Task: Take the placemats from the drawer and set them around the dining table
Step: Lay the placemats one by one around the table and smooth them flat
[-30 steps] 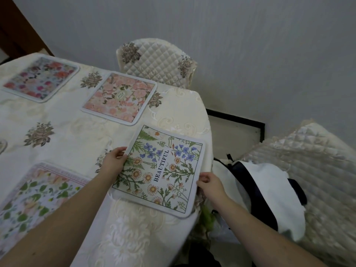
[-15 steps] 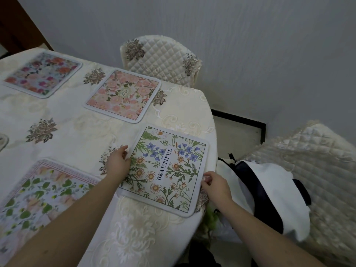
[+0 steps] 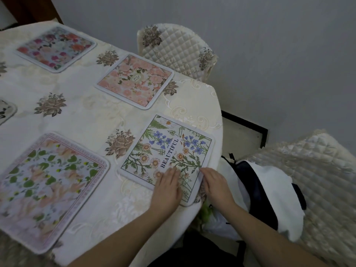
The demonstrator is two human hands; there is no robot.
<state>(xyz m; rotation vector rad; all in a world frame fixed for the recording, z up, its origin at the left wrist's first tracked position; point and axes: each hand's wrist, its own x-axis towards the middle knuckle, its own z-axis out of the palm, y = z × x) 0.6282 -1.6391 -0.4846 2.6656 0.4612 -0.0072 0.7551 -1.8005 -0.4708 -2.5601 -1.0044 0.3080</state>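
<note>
A white placemat [image 3: 167, 149] printed with daisies, blue flowers and the word BEAUTIFUL lies flat near the right edge of the dining table [image 3: 86, 112]. My left hand [image 3: 167, 189] rests palm down on its near edge with straight fingers. My right hand [image 3: 215, 185] touches its near right edge with extended fingers. Three more placemats lie on the cream cloth: a green-leaf one [image 3: 48, 187] at the near left, a pink floral one [image 3: 134, 80] further back, and a red-rose one [image 3: 55, 48] at the far left.
A quilted cream chair [image 3: 177, 51] stands behind the table against the grey wall. Another quilted chair [image 3: 317, 180] at the right carries a white and navy bag [image 3: 269, 189]. A sliver of another mat [image 3: 5, 110] shows at the left edge.
My left hand moved from the mat's left edge to its near edge and now lies flat on it. The mat has settled flat on the table, and my right hand shifted along its right edge.
</note>
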